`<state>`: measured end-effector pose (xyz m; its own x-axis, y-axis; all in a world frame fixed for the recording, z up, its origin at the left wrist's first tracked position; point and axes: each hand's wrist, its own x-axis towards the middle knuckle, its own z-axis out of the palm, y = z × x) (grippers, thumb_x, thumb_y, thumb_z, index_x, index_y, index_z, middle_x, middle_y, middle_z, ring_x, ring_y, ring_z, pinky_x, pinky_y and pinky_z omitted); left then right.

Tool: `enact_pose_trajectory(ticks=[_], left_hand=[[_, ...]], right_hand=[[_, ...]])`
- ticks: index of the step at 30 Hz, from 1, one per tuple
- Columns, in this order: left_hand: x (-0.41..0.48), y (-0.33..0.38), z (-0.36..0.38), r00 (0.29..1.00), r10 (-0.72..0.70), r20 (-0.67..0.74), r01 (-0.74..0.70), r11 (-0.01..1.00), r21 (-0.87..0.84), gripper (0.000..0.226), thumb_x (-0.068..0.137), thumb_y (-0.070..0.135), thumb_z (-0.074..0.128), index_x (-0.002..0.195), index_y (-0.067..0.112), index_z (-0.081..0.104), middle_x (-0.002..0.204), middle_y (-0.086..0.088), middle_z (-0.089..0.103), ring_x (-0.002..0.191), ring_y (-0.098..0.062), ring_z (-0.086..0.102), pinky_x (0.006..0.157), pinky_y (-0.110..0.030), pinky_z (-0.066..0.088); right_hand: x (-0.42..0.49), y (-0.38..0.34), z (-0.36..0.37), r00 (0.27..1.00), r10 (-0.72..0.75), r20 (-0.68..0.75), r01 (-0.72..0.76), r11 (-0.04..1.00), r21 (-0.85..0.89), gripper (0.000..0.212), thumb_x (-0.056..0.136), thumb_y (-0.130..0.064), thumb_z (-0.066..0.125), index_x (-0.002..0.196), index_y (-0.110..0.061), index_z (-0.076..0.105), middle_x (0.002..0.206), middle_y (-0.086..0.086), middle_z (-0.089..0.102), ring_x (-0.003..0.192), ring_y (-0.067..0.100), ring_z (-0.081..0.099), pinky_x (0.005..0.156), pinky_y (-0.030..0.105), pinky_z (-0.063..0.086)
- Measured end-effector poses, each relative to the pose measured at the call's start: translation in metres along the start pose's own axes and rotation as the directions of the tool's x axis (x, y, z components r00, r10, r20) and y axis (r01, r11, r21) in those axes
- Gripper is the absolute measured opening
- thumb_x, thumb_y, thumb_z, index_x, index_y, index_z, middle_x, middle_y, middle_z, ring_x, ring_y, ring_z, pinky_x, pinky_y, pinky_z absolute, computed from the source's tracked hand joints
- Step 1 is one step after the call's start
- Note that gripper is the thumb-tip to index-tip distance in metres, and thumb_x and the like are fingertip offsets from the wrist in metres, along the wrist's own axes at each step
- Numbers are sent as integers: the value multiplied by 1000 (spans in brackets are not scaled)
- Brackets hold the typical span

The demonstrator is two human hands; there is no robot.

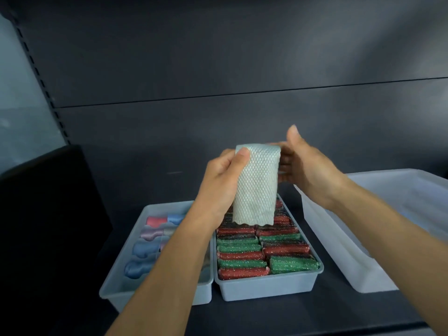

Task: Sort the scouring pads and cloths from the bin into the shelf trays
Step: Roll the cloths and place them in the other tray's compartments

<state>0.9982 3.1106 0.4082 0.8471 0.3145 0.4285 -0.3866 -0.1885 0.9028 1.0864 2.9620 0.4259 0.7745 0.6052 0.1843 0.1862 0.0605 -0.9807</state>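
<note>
Hanging upright at frame centre, the pale textured cloth [254,185] is pinched at its top left corner by the left hand [218,180], with the thumb [242,154] in front and the fingers behind it. The right hand [305,166], at 3 o'clock of the cloth, has its thumb raised clear and its fingers [284,163] at the upper right edge; blur prevents confirming a grip. Directly below, at 6 o'clock, stands a grey tray [266,284] packed with red and green scouring pads [242,253]. At 7 o'clock is a second tray [116,282] holding rolled cloths [143,248]. At 4 o'clock is the translucent bin [339,251].
</note>
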Motion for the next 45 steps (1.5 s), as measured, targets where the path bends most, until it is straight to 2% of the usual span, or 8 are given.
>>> enact_pose_trajectory(ticks=[6, 9, 12, 18, 24, 34, 40, 45], left_hand=[[3, 0, 3, 999, 27, -31, -28, 999, -34, 19, 90, 28, 66, 93, 11, 73, 103, -15, 64, 92, -23, 65, 85, -44, 53], [-1, -3, 0, 994, -79, -76, 63, 979, -193, 51, 75, 41, 73, 113, 9, 63, 112, -13, 69, 100, -25, 69, 83, -40, 59], [-9, -7, 0, 957, -228, 177, 241, 969, -56, 71, 75, 65, 61, 122, 13, 60, 115, -3, 72, 107, -18, 68, 91, -38, 55], [-13, -7, 10, 996, -68, 55, 71, 996, -58, 20, 93, 27, 60, 95, 8, 65, 74, 2, 69, 59, -8, 61, 46, -16, 43], [-14, -15, 0, 998, -57, -33, 56, 998, -29, 21, 96, 26, 59, 109, 11, 65, 80, -10, 68, 62, -19, 57, 41, -24, 39], [-21, -18, -25, 961, -147, 236, 255, 807, -532, 30, 86, -4, 48, 92, 11, 74, 94, -15, 70, 78, -23, 68, 65, -31, 58], [-24, -20, -28, 995, -62, 72, 77, 974, -214, 35, 78, 4, 70, 112, 13, 66, 90, -2, 71, 79, -16, 65, 66, -26, 54], [-25, -22, -36, 994, -45, -102, 41, 998, -44, 18, 81, 29, 70, 94, 18, 75, 98, -5, 72, 78, -9, 66, 64, -22, 53]], right_hand=[[-4, -7, 5, 996, -70, -46, 70, 997, -14, 20, 84, -9, 69, 102, -2, 69, 92, 7, 75, 81, 17, 71, 64, 23, 55], [0, -9, 0, 997, -44, -56, 48, 996, 76, 23, 86, -8, 66, 107, 0, 68, 98, 11, 74, 84, 20, 70, 70, 28, 57], [2, -8, 2, 1000, -12, -16, 14, 989, 150, 27, 86, -12, 66, 110, 0, 68, 107, 15, 71, 94, 27, 68, 88, 40, 55], [-2, 7, 11, 991, 67, 118, -97, 957, 273, 48, 84, -39, 62, 111, 0, 67, 109, 16, 70, 100, 32, 67, 89, 45, 55], [-10, 20, 18, 981, 92, 170, -126, 970, 205, 31, 78, -15, 70, 106, -2, 65, 76, 14, 63, 49, 16, 49, 41, 20, 41], [-9, 19, 25, 992, 55, 115, -108, 844, 525, 37, 89, 5, 43, 74, -7, 74, 68, 16, 58, 43, 15, 46, 39, 19, 41], [-9, 22, 31, 969, 79, 232, -208, 769, 605, 34, 83, 13, 39, 102, 0, 64, 68, 12, 65, 51, 15, 62, 50, 22, 56], [-12, 31, 42, 991, 28, 131, -52, 982, 181, 27, 78, -13, 71, 104, -19, 69, 86, 2, 64, 66, 12, 57, 50, 26, 42]])
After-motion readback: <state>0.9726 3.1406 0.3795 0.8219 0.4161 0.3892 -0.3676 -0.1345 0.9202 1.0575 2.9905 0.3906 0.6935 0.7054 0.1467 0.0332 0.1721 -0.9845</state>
